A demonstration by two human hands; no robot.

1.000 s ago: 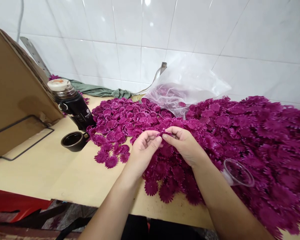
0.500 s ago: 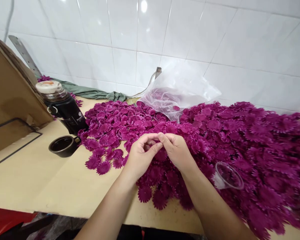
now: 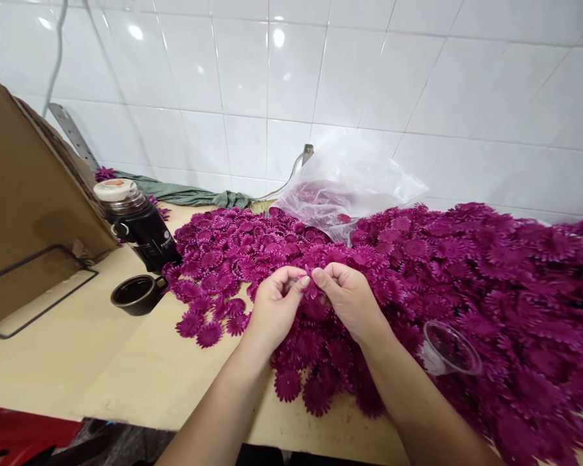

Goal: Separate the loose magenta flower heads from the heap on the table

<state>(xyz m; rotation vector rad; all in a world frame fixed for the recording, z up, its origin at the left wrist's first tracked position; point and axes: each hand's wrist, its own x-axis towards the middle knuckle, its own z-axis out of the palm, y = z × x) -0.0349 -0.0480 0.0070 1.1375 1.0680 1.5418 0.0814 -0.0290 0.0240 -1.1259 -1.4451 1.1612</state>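
Note:
My left hand (image 3: 278,303) and my right hand (image 3: 348,299) meet over the front of a big heap of purple artificial flower heads (image 3: 447,259). Between the fingertips of both hands is a purple flower head (image 3: 311,285), mostly covered by the fingers. Thumb and forefinger are pinched together on each hand, the left on the flower's left side, the right on its right side. A clear plastic cup (image 3: 451,349) lies tilted on the flowers, right of my right forearm.
A black thermos (image 3: 143,226) with a white lid and a dark cup (image 3: 135,294) stand left of the heap. Behind the flowers a clear plastic bag (image 3: 350,181) rests near the tiled wall. A cardboard box (image 3: 34,213) and a bent black wire frame (image 3: 43,310) are at far left.
My fingertips have drawn slightly apart, and purple petals now show between them. The whole view has tilted up a little, so things sit lower and further right.

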